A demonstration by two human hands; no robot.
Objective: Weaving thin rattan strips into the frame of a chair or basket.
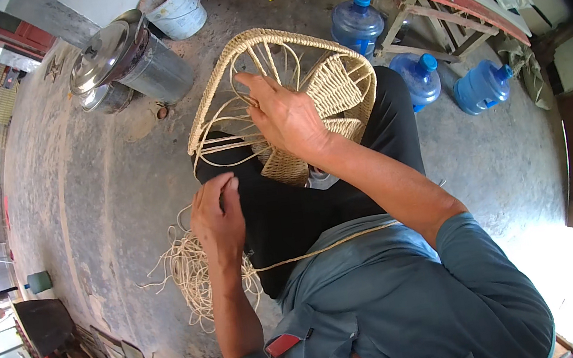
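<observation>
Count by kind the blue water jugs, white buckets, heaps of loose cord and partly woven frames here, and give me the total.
Blue water jugs: 3
White bucket: 1
Heap of loose cord: 1
Partly woven frame: 1
Total: 6

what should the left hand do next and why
Perhaps bring the left hand to the part-woven basket to steady its rim: that hand is apart from it, and only the right hand is at its open side.
</observation>
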